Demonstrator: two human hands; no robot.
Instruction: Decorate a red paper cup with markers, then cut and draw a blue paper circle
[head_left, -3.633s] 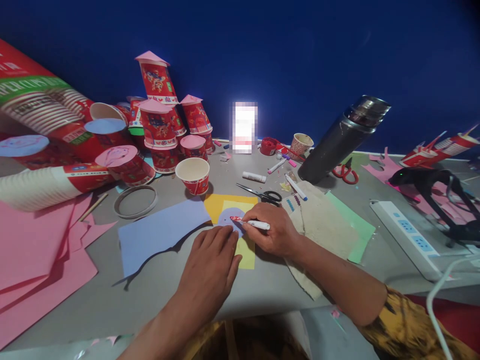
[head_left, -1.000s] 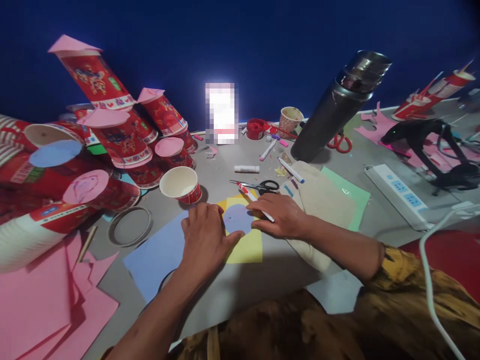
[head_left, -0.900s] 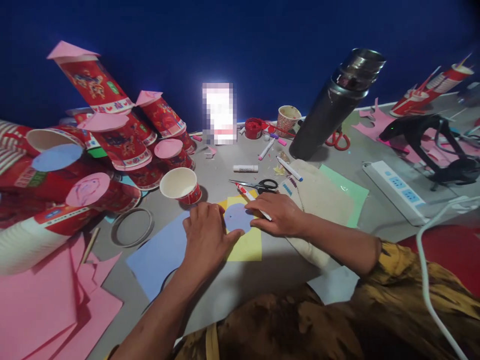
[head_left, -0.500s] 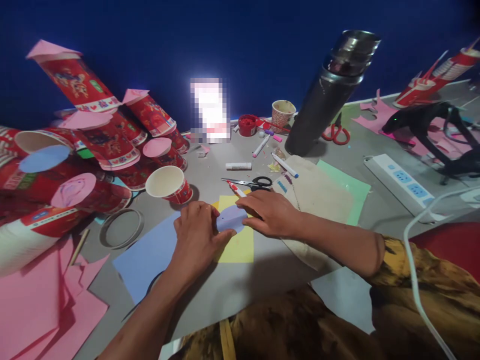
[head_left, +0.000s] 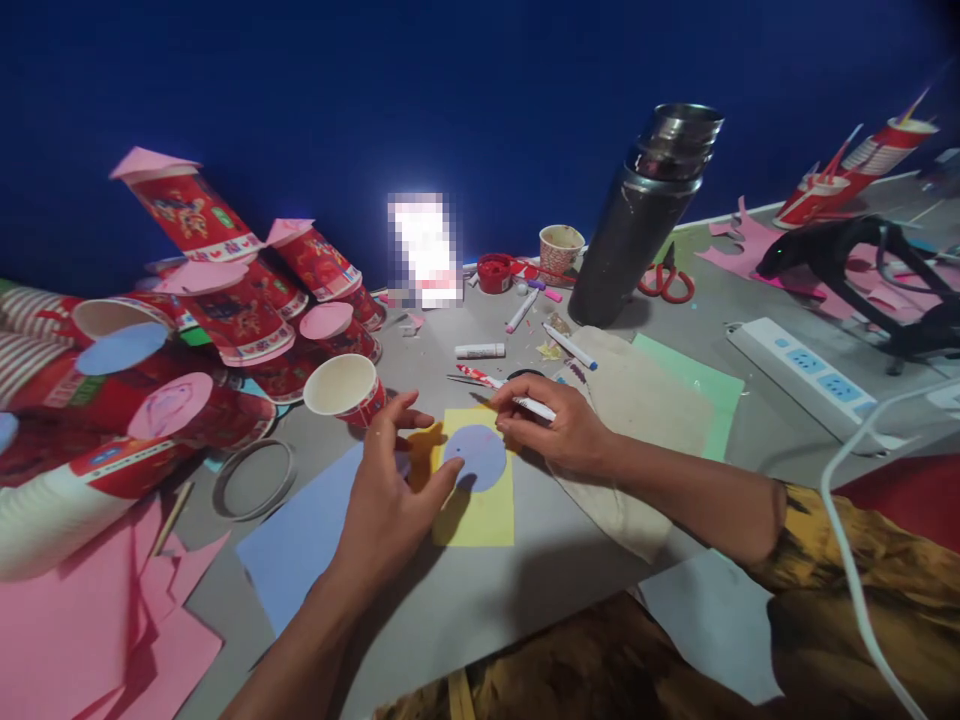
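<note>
A round piece of light blue paper (head_left: 475, 459) with a small dark dot lies on a yellow paper sheet (head_left: 474, 525). My left hand (head_left: 394, 475) hovers at the circle's left side, open, thumb and fingers apart and nothing between them. At the circle's upper right, my right hand (head_left: 555, 425) is closed around a white marker (head_left: 535, 407) with a red patterned end pointing up and left. Black-handled scissors (head_left: 459, 379) lie just beyond, mostly hidden behind the marker and fingers. A blue paper sheet (head_left: 300, 535) extends under my left forearm.
Stacked red paper cups (head_left: 247, 325) with pink tops stand left, near an open paper cup (head_left: 341, 388) and a tape ring (head_left: 255, 480). A dark flask (head_left: 637, 230) rises at the back. Right are a cloth (head_left: 660, 400), a power strip (head_left: 806, 375) and its white cable (head_left: 832, 500).
Both hands have let go of the blue circle, which now lies flat on the yellow paper. My right hand has taken hold of the marker by the scissors. The view has shifted slightly.
</note>
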